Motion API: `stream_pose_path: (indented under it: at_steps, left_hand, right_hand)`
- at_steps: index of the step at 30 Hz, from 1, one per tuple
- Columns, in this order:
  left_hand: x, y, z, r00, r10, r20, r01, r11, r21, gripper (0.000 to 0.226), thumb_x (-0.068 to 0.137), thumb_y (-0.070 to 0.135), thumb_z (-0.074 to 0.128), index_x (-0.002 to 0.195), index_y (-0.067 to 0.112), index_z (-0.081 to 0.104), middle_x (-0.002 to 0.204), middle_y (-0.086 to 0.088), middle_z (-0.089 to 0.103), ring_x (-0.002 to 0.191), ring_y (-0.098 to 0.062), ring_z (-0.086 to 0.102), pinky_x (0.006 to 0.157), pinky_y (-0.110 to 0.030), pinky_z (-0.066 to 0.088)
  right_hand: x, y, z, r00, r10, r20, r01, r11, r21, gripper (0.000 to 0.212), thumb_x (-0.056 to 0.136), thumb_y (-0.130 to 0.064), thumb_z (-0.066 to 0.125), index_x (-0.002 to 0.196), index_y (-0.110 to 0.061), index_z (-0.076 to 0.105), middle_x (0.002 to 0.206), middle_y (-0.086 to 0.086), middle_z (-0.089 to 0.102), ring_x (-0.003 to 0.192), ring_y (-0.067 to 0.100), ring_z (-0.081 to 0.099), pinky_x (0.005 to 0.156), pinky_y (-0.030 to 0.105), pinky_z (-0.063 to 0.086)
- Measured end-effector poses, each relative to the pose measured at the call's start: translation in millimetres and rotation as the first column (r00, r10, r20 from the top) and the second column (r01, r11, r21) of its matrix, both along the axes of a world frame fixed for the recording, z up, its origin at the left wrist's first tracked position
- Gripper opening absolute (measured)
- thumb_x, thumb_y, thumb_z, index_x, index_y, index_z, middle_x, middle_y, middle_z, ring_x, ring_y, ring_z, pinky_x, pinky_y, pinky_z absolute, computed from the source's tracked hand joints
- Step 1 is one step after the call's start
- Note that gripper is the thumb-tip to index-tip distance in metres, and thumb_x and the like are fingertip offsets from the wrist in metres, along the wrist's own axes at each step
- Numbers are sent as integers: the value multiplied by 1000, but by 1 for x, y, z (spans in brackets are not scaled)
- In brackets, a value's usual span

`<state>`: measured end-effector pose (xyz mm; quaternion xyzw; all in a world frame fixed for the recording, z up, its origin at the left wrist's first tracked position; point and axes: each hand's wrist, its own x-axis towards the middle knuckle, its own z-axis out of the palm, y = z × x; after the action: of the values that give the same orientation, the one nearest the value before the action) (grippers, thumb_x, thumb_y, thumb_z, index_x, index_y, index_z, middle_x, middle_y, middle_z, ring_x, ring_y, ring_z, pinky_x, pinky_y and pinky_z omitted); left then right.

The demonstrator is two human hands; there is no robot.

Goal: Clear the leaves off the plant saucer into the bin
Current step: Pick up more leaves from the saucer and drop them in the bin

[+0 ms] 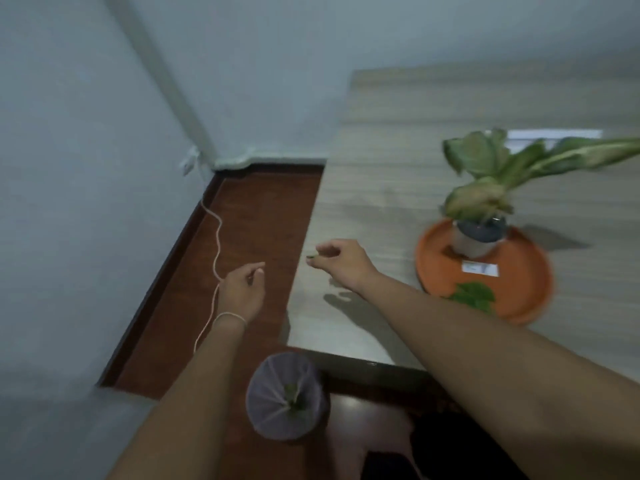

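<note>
Motion blur softens the whole picture, most of all at the right, where the plant's [498,174] long leaves smear toward the frame edge. The right forearm crosses in front of the orange plant saucer [526,289] and hides its near-left rim, along with part of the green leaves [472,294] lying in it just beside that rim. A small white label sits in the saucer between those leaves and the pot [479,237], its print too blurred to read. The right hand [341,263] hovers over the left edge of the desk [363,202], its grip pressed together on a small green scrap [311,257]; what the scrap is cannot be told. The left hand [244,289] hangs over the brown floor [263,216] left of the desk, fingers loosely curled around nothing visible. The bin [285,396] stands on the floor by the desk's near-left corner, below both hands, lined with a pale bag and holding a green leaf [292,393]. A thin cord [216,244] trails along the floor strip between wall and desk, partly hidden behind the left wrist.
</note>
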<state>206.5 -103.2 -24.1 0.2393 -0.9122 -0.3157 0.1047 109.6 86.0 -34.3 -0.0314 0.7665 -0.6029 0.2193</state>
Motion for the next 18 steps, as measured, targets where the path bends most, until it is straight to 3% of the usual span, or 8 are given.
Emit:
stream_pose_path:
  at_steps: [2,4,7,11,15,18]
  left_hand:
    - [-28,36,6,995,-96,-11,96,995,12,25,90,16,57,108,13,73,104,-11,75,95,-25,69,85,-25,47]
    - [-57,76,10,982,-187,-16,187,981,54,25,89,17,59,109,13,73,104,-10,75,90,-17,69,85,-23,49]
    - [-94,135,12,945,-326,-12,323,932,165,27,86,16,66,112,10,72,110,-9,74,87,-10,68,83,-19,50]
    - [-124,215,5,876,-481,38,462,859,219,32,81,14,71,113,9,72,112,-8,73,89,-11,69,86,-22,52]
    - [-137,278,-9,747,-633,203,592,772,231,40,76,19,73,116,16,70,114,-3,72,90,-14,69,86,-27,55]
    - [-135,309,-25,601,-724,340,704,680,205,41,75,22,74,115,20,70,113,-3,71,99,-21,66,88,-31,52]
  right_hand:
    - [-10,53,6,997,-71,-11,71,997,7,48,66,-40,86,102,-12,72,95,5,74,82,12,66,74,27,52]
    - [-14,108,11,990,-139,-5,139,990,6,51,66,-44,86,105,-13,72,96,5,76,78,8,67,68,21,53]
    - [-12,189,8,976,-214,-35,215,975,51,46,70,-36,85,105,-10,72,90,3,73,71,2,63,55,8,47]
    - [-10,282,-3,957,-283,-66,291,940,180,36,70,-27,87,96,-6,73,82,6,70,64,0,60,53,8,45]
    - [-13,332,-16,981,-139,-133,182,896,404,29,67,-29,87,89,-14,75,81,4,73,72,11,63,70,30,53]
    - [-20,338,-28,989,104,-109,-30,844,535,19,69,-31,83,75,-21,69,68,-6,67,66,12,60,56,26,45]
